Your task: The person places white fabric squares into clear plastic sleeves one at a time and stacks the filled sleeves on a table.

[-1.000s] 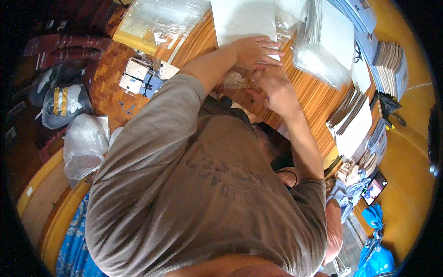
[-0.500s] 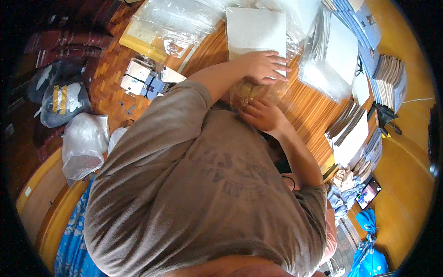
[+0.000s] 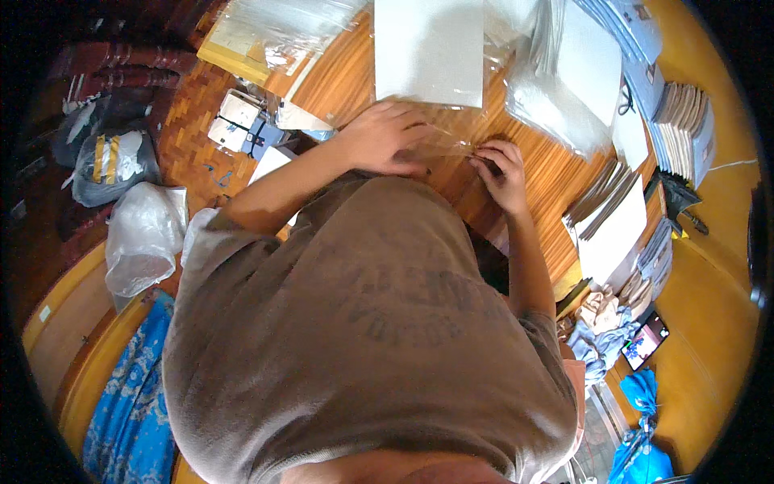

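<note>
A clear plastic bag (image 3: 451, 129) lies on the striped wooden table, with a white sheet or card (image 3: 427, 56) inside its far part. Its loose near end stretches between my two hands. Over the left side of that end rests my left hand (image 3: 385, 139), fingers apart and pointing right, the thumb nearer my body. My right hand (image 3: 503, 173) pinches the right edge of the plastic between thumb and fingers. Glare on the film hides exactly where its edge runs.
Clear plastic sleeves (image 3: 298, 28) lie at the far left. On the right are a bagged stack of white cards (image 3: 564, 77), another card stack (image 3: 613, 222) and folded blue garments (image 3: 645, 89). A phone (image 3: 645, 341) sits at the lower right; a plastic bag (image 3: 145, 238) stands at left.
The white card in its bag has moved farther away from me. My left hand has come off it, back and to the left; my right hand has shifted right and pinches the plastic edge.
</note>
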Tool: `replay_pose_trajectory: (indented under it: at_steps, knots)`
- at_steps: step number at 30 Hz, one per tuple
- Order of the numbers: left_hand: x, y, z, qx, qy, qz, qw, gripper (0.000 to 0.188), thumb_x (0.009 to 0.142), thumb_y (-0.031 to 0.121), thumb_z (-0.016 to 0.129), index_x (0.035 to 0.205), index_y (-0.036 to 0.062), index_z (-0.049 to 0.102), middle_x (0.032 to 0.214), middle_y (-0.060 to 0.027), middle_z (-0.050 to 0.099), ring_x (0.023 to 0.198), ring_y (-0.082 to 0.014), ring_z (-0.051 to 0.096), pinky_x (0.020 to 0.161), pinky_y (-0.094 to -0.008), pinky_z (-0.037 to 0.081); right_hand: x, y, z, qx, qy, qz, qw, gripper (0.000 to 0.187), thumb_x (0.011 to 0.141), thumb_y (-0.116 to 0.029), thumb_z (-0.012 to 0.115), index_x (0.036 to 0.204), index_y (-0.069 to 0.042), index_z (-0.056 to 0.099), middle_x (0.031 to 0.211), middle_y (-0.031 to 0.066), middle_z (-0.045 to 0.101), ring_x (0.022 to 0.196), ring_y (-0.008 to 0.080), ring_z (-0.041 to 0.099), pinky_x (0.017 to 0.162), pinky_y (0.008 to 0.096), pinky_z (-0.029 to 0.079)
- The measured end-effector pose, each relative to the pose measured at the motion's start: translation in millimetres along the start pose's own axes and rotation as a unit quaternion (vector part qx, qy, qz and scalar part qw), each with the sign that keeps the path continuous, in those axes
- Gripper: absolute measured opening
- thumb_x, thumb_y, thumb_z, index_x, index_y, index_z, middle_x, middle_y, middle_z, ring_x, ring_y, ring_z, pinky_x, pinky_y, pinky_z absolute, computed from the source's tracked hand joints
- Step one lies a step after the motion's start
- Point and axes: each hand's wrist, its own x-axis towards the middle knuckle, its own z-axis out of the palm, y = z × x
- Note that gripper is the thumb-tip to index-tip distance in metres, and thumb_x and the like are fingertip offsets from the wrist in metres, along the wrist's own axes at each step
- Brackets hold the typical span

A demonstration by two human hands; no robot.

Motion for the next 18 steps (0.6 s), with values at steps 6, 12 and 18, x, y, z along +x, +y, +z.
replay_pose_trajectory:
  at_steps: [6, 12, 18]
  knots:
    - [-51, 41, 19, 0.017, 0.065, -0.132, 0.989, 0.042, 0.091, 0.038, 0.079, 0.123, 0.0114, 0.073, 0.131, -0.0045, 0.068, 0.126, -0.0285, 0.062, 0.106, -0.0435, 0.049, -13, 8, 10, -0.012, 0.054, 0.029, 0.998, 0.013, 0.088, -0.013, 0.085, 0.095, -0.004, 0.079, 0.115, 0.0084, 0.074, 0.112, 0.0311, 0.065, 0.097, 0.0412, 0.051]
    - [-56, 49, 41, -0.022, 0.169, -0.223, 0.96, 0.019, 0.091, 0.027, 0.081, 0.099, 0.0102, 0.082, 0.12, -0.0012, 0.074, 0.119, -0.0282, 0.064, 0.102, -0.0429, 0.051, -9, 10, 16, -0.006, 0.093, 0.048, 0.994, 0.019, 0.089, -0.021, 0.086, 0.086, -0.003, 0.079, 0.116, 0.0092, 0.074, 0.114, 0.0322, 0.064, 0.099, 0.0435, 0.05]
    - [-60, 57, 55, -0.067, 0.253, -0.272, 0.926, 0.014, 0.091, 0.024, 0.081, 0.083, 0.0122, 0.08, 0.123, -0.0028, 0.071, 0.127, -0.0307, 0.059, 0.108, -0.0472, 0.047, -15, 10, 16, -0.003, 0.115, 0.003, 0.993, 0.018, 0.085, -0.016, 0.088, 0.081, -0.002, 0.076, 0.111, 0.0128, 0.073, 0.109, 0.0352, 0.066, 0.098, 0.0464, 0.051]
